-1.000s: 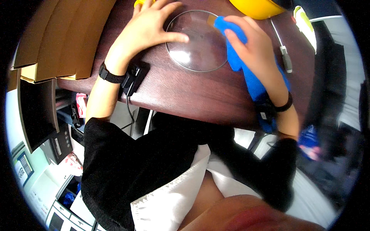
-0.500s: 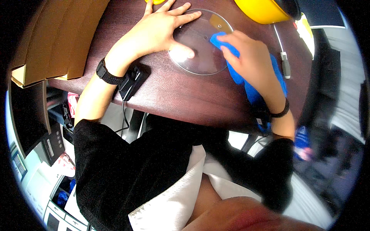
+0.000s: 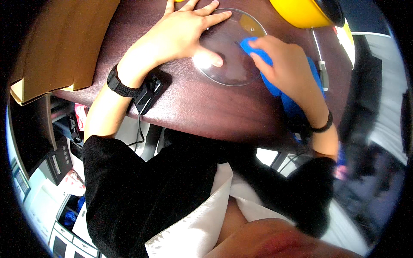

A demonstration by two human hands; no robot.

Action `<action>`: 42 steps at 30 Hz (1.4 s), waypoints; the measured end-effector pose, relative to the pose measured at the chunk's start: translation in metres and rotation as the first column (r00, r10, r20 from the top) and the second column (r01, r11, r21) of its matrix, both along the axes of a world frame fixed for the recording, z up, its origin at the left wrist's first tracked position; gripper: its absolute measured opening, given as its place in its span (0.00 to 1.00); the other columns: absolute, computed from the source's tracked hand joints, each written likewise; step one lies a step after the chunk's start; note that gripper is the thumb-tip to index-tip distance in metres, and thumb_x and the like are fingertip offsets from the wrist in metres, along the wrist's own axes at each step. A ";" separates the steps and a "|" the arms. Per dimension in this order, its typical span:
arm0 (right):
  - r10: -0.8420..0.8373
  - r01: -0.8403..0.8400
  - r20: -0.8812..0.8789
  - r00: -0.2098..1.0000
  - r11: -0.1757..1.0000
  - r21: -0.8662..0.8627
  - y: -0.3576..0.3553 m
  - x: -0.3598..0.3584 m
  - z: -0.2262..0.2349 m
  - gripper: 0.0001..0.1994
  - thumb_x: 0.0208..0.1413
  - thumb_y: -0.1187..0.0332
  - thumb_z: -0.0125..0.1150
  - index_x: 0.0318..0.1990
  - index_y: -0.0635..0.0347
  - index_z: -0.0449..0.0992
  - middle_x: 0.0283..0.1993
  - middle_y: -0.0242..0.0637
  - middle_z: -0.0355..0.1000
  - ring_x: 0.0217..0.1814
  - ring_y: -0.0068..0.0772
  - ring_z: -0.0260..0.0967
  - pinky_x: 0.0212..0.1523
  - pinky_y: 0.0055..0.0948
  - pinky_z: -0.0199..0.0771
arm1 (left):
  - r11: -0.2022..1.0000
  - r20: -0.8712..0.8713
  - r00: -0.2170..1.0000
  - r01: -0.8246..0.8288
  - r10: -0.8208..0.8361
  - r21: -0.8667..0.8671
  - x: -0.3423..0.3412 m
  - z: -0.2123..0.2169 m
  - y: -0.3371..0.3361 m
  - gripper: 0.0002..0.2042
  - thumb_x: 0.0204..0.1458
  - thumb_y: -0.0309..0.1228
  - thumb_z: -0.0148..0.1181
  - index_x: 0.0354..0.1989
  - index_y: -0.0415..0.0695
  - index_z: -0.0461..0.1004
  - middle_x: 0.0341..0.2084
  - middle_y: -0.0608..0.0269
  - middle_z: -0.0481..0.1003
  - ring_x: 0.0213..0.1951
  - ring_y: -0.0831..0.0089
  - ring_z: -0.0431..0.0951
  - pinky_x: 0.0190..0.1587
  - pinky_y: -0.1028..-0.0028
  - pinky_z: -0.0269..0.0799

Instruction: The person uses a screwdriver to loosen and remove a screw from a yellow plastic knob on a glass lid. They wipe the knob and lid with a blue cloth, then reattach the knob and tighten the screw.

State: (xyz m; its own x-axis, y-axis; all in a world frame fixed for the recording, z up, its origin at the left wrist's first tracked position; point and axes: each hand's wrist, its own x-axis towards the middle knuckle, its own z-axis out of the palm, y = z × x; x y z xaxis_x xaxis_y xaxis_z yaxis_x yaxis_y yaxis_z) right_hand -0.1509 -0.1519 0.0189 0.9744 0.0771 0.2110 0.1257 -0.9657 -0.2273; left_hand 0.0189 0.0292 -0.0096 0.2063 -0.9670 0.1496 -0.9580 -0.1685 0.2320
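Note:
A round clear glass lid [image 3: 234,64] with a thin rim lies flat on the dark reddish-brown table [image 3: 193,112]. My left hand [image 3: 185,32] is spread over its left side, fingers apart, thumb resting on the glass. In my right hand [image 3: 282,60] a blue cloth [image 3: 254,46] is pinched, one end pressed against the right part of the lid. The rest of the cloth hangs back beneath my right wrist. A small hole shows near the lid's upper right edge.
A yellow pot [image 3: 301,13] with a dark inside stands at the far right. Close to it lies a thin tool with a grey handle [image 3: 323,75]. A black device [image 3: 150,92] with a cable sits by my left wrist. Cardboard [image 3: 64,43] rises on the left.
My right hand and the cloth end have shifted slightly to the right. The lid, pot and tool also sit a little further right in the view. My left hand stays spread on the lid.

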 end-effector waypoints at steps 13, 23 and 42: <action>0.080 -0.064 0.149 0.986 0.992 -0.105 0.014 0.063 -0.019 0.11 0.50 0.63 0.59 0.40 0.55 0.73 0.34 0.39 0.74 0.32 0.46 0.74 0.32 0.42 0.75 | 0.998 -0.100 0.995 0.030 -0.024 0.053 0.007 0.005 0.004 0.50 0.34 0.59 0.67 0.62 0.37 0.57 0.63 0.39 0.55 0.66 0.38 0.47 0.65 0.42 0.39; 0.040 -0.040 0.020 0.999 0.999 -0.023 -0.007 -0.011 -0.003 0.10 0.52 0.62 0.58 0.41 0.51 0.70 0.33 0.36 0.71 0.30 0.44 0.73 0.29 0.39 0.73 | 0.994 -0.161 0.987 0.017 0.001 0.107 -0.003 0.026 0.003 0.51 0.35 0.61 0.66 0.63 0.38 0.57 0.64 0.39 0.54 0.67 0.40 0.45 0.66 0.42 0.35; 0.289 -0.289 -0.006 0.957 0.954 -0.078 -0.004 0.005 -0.009 0.11 0.48 0.63 0.60 0.41 0.47 0.72 0.35 0.31 0.68 0.34 0.39 0.72 0.32 0.38 0.74 | 0.994 -0.180 0.984 0.011 0.008 0.105 -0.003 0.021 -0.001 0.49 0.32 0.55 0.71 0.63 0.39 0.58 0.64 0.40 0.54 0.67 0.40 0.44 0.67 0.45 0.33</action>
